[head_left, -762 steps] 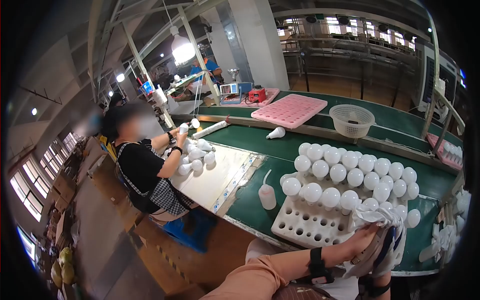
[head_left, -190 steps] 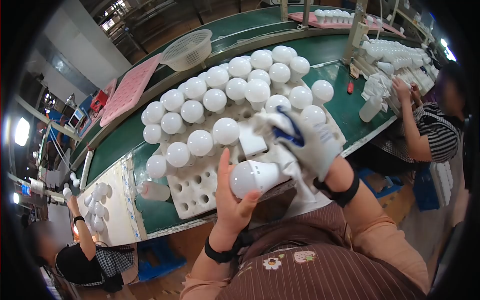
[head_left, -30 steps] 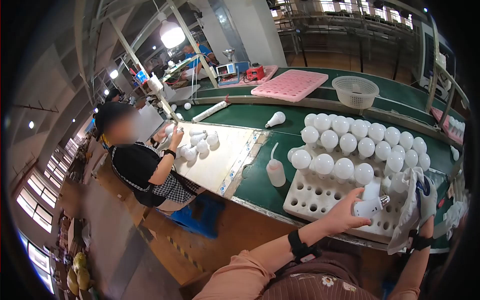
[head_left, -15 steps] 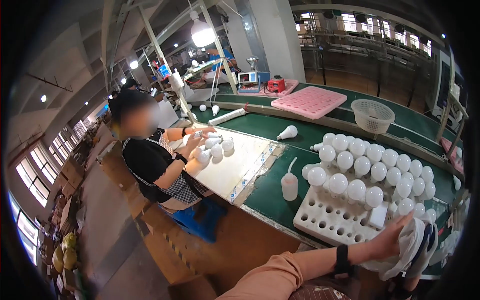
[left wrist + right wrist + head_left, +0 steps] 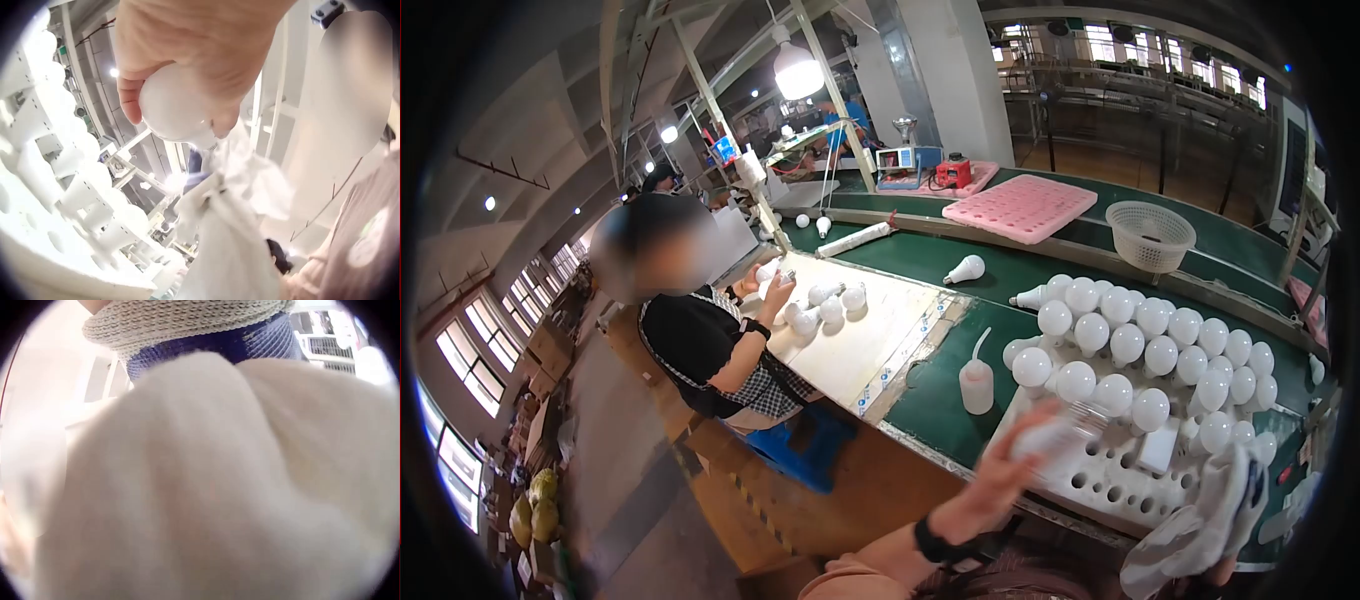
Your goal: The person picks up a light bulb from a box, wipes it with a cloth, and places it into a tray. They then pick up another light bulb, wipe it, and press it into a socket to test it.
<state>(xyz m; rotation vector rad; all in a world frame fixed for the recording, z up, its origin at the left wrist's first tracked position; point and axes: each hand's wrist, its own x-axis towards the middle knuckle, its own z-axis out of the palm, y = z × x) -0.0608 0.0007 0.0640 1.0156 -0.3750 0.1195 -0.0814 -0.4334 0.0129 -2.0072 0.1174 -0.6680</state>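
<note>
My left hand (image 5: 992, 490) holds a white LED light bulb (image 5: 1052, 448), blurred by motion, over the near side of the white foam tray (image 5: 1090, 492). In the left wrist view its fingers curl round the bulb's round globe (image 5: 172, 103). My right hand (image 5: 1245, 490), in a knit glove with blue on it, grips a crumpled white cloth (image 5: 1165, 555) at the tray's right side. Pale fabric fills most of the right wrist view and hides the fingers. Rows of bulbs (image 5: 1114, 394) stand globe up in the tray, with bare holes along its front.
A white block (image 5: 1160, 446) sits on the tray. Left of it stands a squeeze bottle (image 5: 976, 386); behind lie a loose bulb (image 5: 966, 269), a pink tray (image 5: 1020, 207) and a white basket (image 5: 1150, 238). Another person (image 5: 700, 330) sits at the left, handling bulbs.
My left hand has moved left, away from the cloth and across the tray's front, carrying the bulb. The gloved hand with the cloth stays at the right. The other person's hands have shifted slightly.
</note>
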